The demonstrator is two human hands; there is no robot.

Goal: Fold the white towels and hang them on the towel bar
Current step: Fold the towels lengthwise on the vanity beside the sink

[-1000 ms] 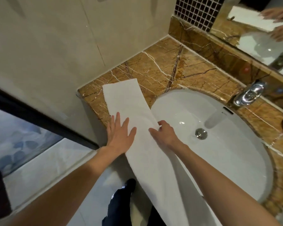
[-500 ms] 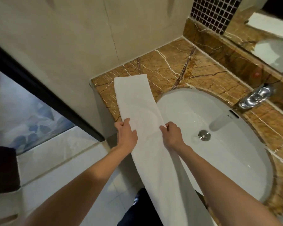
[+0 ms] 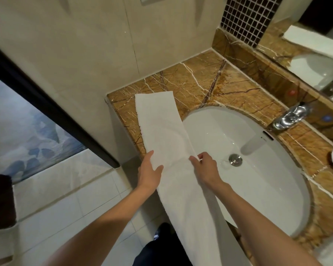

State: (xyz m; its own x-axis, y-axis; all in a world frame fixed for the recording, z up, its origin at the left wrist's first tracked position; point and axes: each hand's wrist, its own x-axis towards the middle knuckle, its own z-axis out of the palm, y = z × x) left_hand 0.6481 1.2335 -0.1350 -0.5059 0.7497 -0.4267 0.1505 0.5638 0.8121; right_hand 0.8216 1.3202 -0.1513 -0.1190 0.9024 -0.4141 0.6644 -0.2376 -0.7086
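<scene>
Long white towel (image 3: 161,123) folded lengthwise, spread across marble tabletop (image 3: 210,81) beside sink (image 3: 258,169). Left hand (image 3: 149,172) gripping its left edge. Right hand (image 3: 205,167) pinching its right edge.

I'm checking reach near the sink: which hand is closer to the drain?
Right. The right hand grips the towel edge over the basin, just left of the drain; the left hand is beyond the towel.

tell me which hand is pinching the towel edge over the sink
The right hand; it pinches the white towel over the sink, while the left hand grips the counter-side edge.
</scene>
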